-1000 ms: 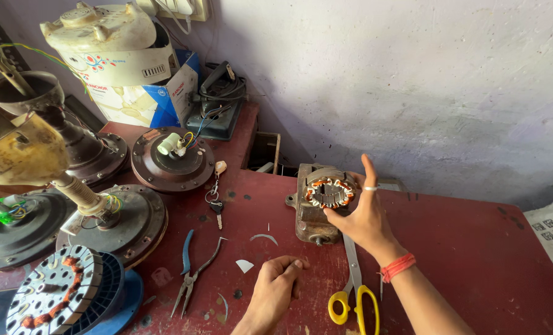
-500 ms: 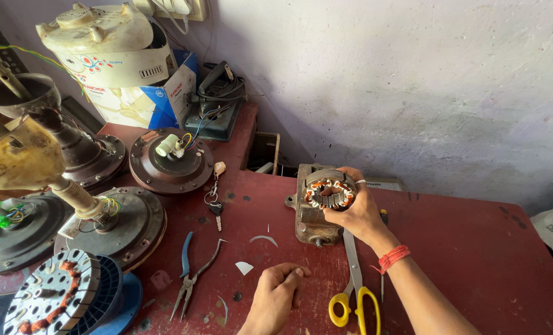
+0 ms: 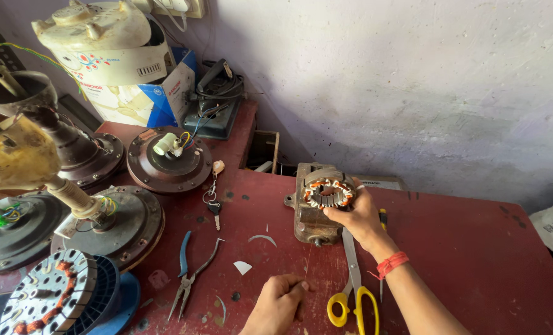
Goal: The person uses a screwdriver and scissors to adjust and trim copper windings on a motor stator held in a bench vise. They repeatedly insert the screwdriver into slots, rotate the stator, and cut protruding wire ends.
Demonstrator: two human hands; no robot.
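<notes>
My right hand [image 3: 358,216] grips a small ring-shaped motor stator [image 3: 327,193] with copper windings, which rests on top of a brown metal vise [image 3: 309,220] on the red table [image 3: 475,260]. A red thread band circles that wrist. My left hand [image 3: 278,304] sits low on the table near the front edge, fingers curled, pinching a thin wire that runs up toward the vise. Yellow-handled scissors [image 3: 353,296] lie between my two hands.
Blue-handled pliers [image 3: 188,273] and a key on a chain [image 3: 213,195] lie left of the vise. Several ceiling-fan motor housings [image 3: 168,161] and a wound stator disc [image 3: 47,298] crowd the left side. Boxes and a cream appliance [image 3: 103,37] stand at the back left.
My right hand has gone from spread open behind the stator to closed on it over the vise. My left hand stayed low on the table.
</notes>
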